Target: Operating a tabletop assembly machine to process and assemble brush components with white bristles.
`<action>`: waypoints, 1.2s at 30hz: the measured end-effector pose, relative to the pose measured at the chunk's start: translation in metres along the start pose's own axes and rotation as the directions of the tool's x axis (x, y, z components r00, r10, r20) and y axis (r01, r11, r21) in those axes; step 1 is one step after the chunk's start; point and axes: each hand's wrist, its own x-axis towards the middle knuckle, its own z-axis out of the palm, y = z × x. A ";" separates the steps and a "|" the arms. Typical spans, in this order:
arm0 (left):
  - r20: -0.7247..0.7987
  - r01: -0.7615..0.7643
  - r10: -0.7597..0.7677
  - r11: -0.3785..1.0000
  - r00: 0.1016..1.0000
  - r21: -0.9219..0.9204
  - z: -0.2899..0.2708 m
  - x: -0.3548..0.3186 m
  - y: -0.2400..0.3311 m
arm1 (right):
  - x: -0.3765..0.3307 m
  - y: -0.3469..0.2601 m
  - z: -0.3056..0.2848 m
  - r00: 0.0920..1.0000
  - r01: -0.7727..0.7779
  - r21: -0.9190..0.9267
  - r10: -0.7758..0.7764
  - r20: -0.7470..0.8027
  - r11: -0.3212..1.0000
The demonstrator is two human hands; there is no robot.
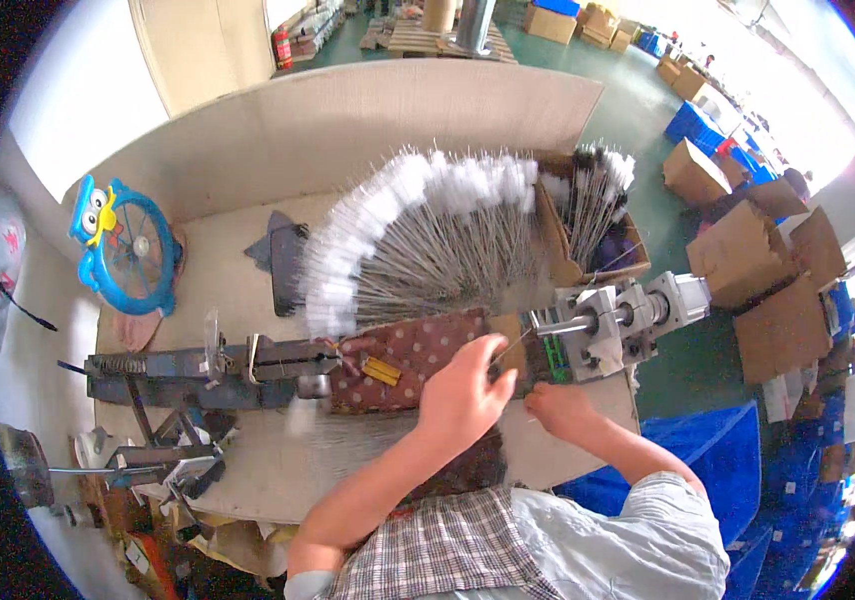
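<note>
My left hand [463,392] hovers over the brown dotted cloth pad [410,362] on the bench and pinches a thin wire [510,348] between thumb and fingers. My right hand [560,408] rests just right of it, fingers curled near the wire's lower end, below the grey metal machine head [616,318]. A fan of white-tipped wire brushes [418,240] lies spread behind the pad. A long dark metal fixture [208,368] runs left of the pad.
A cardboard box [593,225] holding more wire brushes stands at the bench's back right. A blue toy-faced fan [126,245] sits at the left. A curved board wall [348,125] backs the bench. Cardboard boxes [758,260] and blue crates [718,450] fill the floor to the right.
</note>
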 end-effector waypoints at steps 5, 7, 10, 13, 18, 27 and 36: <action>0.088 -0.240 0.228 0.832 0.970 0.501 0.033 0.042 -0.014 | -0.019 0.003 -0.009 1.000 0.008 0.125 -0.009 0.014 0.992; 0.091 -0.286 0.301 0.704 0.949 0.650 0.031 0.056 -0.009 | -0.030 0.014 0.003 1.000 0.017 0.165 -0.013 -0.023 0.986; 0.104 -0.301 0.433 0.415 0.895 0.859 0.025 0.091 -0.019 | -0.035 0.011 -0.004 0.999 0.033 0.191 -0.027 -0.037 0.981; 0.178 -0.317 0.378 0.348 0.908 0.882 0.001 0.111 -0.057 | -0.037 0.007 -0.018 0.997 0.066 0.166 -0.058 -0.050 0.984; 0.097 -0.353 0.466 0.501 0.880 0.790 -0.044 0.036 -0.040 | -0.055 0.015 -0.065 0.998 -0.023 -0.150 0.015 -0.054 0.988; -0.235 -0.219 0.454 0.742 0.859 0.634 -0.097 -0.063 -0.014 | -0.033 0.046 -0.163 0.744 0.045 -0.024 -0.050 -0.667 0.999; 0.055 0.412 -0.526 0.593 0.849 -0.692 -0.047 -0.084 -0.047 | 0.062 0.015 -0.133 0.938 0.164 0.242 -0.076 -0.338 0.956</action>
